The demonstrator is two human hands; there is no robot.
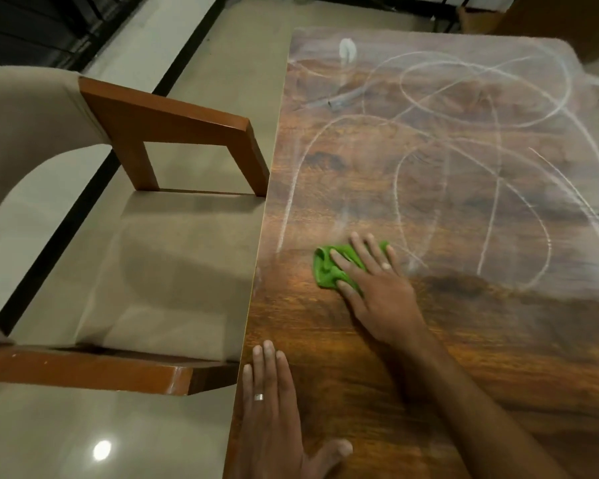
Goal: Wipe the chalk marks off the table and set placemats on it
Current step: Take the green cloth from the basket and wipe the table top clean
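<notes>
While the right hand [370, 281] presses the crumpled green wiping cloth [329, 267] flat under spread, straight fingers, the near strip of the dark brown wooden table [464, 357] already looks free of chalk. The cloth lies near the left edge of the table, just at the near ends of the white looping chalk marks [464, 133], which cover the middle and the far part. The left hand [274, 402], with a silver ring, rests open and flat on the near left corner and holds nothing; it seems to steady the body.

To wipe well, I think the palm should keep an even pressure and move in overlapping strokes towards the far side, so no pale haze remains. The cloth is bunched, so opening it wider would clean more. No placemats are visible. A beige cushioned chair with brown wooden arms [173, 133] stands just beside the left edge.
</notes>
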